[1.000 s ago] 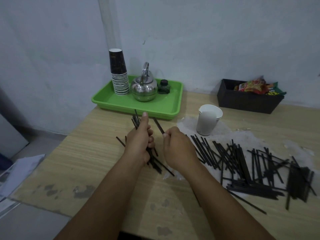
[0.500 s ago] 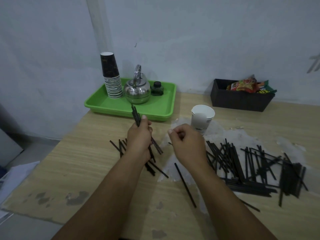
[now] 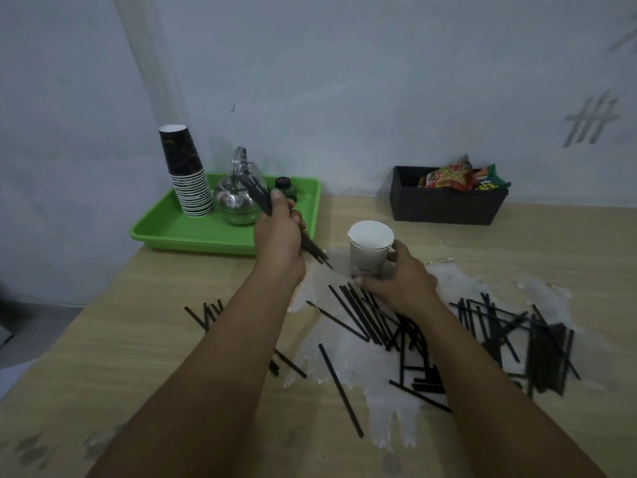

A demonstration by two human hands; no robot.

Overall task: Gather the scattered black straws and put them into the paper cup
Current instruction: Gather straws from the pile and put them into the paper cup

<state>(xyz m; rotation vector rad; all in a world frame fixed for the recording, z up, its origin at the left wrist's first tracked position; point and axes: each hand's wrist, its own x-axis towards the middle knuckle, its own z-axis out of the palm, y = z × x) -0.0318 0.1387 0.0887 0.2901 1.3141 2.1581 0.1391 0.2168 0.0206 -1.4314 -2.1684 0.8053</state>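
My left hand [image 3: 280, 238] is raised over the table's far side, shut on a bundle of black straws [image 3: 259, 193] that sticks out above and below the fist. My right hand [image 3: 400, 278] wraps around the lower side of the white paper cup [image 3: 369, 248], which stands upright with nothing visible inside. Several loose black straws [image 3: 365, 315] lie on clear plastic just in front of the cup. A bigger heap of straws [image 3: 517, 339] is spread to the right, and a single straw [image 3: 340, 384] lies between my forearms. A few more straws [image 3: 203, 313] rest left of my left arm.
A green tray [image 3: 193, 232] at the back left carries a stack of dark paper cups [image 3: 186, 170], a steel kettle [image 3: 236, 198] and a small dark jar [image 3: 285, 186]. A black box [image 3: 444, 205] with snack packets stands at the back right. Crumpled clear plastic [image 3: 379, 398] covers the table's middle.
My left hand lifted its straw bundle up and away towards the tray. My right hand moved forward from the straws and took hold of the paper cup.
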